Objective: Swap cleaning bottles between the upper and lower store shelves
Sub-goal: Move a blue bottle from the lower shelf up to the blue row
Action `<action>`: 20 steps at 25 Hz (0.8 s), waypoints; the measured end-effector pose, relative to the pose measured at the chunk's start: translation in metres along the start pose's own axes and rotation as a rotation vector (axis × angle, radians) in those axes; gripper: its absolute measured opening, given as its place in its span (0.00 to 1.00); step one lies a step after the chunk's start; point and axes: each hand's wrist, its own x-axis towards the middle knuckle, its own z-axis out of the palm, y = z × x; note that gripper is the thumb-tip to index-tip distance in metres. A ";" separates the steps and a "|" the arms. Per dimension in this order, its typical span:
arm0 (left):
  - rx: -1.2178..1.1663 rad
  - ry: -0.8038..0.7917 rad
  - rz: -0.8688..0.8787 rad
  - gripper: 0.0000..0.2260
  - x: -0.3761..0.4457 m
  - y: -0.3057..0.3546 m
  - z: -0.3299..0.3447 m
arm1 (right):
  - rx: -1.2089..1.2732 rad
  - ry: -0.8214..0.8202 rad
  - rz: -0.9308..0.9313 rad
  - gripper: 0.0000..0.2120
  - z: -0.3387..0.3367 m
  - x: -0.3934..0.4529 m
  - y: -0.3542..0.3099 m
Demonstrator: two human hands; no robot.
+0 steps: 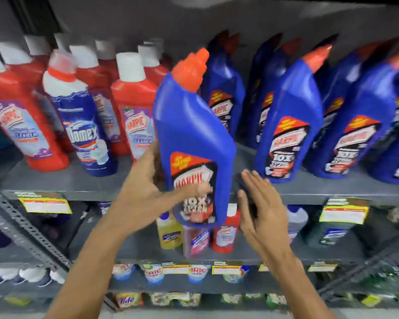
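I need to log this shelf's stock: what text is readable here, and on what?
"HARPIC", "10X": blue bottle held in the left hand.
"HARPIC": red bottles, upper shelf.
"Domex": white-necked blue bottle.
"ARIEL", "Tide": pouches on the lower shelves.
Yellow price tags: too blurred.

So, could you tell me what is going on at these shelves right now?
A person is handling a blue Harpic bottle with an orange cap. The left hand grips it low on its side, holding it tilted in the air in front of the upper shelf. The right hand is open beside the bottle's base, not gripping it. More blue and red bottles stand on that shelf; smaller bottles sit on the lower shelf.
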 end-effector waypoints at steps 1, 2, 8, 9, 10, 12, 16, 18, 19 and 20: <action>-0.012 0.005 0.029 0.30 0.017 0.002 0.007 | -0.019 -0.023 0.025 0.19 0.002 0.006 0.003; -0.018 0.002 0.042 0.30 0.032 0.003 0.012 | -0.042 -0.040 0.053 0.19 0.004 0.009 0.003; -0.027 -0.084 -0.026 0.34 0.096 -0.018 0.025 | -0.221 0.006 0.047 0.21 0.018 0.013 -0.004; -0.032 -0.086 -0.042 0.34 0.101 -0.022 0.027 | -0.235 0.015 0.048 0.21 0.020 0.012 -0.005; -0.034 -0.081 -0.048 0.35 0.105 -0.027 0.029 | -0.249 0.025 0.049 0.21 0.021 0.011 -0.005; -0.043 -0.074 -0.056 0.35 0.110 -0.031 0.032 | -0.274 0.035 0.053 0.20 0.022 0.011 -0.005; -0.033 -0.095 -0.077 0.33 0.116 -0.037 0.032 | -0.288 0.041 0.074 0.20 0.024 0.011 -0.008; -0.026 -0.117 -0.083 0.33 0.117 -0.038 0.029 | -0.288 0.034 0.082 0.21 0.024 0.010 -0.009; -0.026 -0.128 -0.083 0.33 0.118 -0.039 0.028 | -0.289 0.032 0.085 0.21 0.024 0.010 -0.009; -0.026 -0.136 -0.086 0.33 0.118 -0.038 0.027 | -0.290 0.026 0.087 0.22 0.024 0.010 -0.009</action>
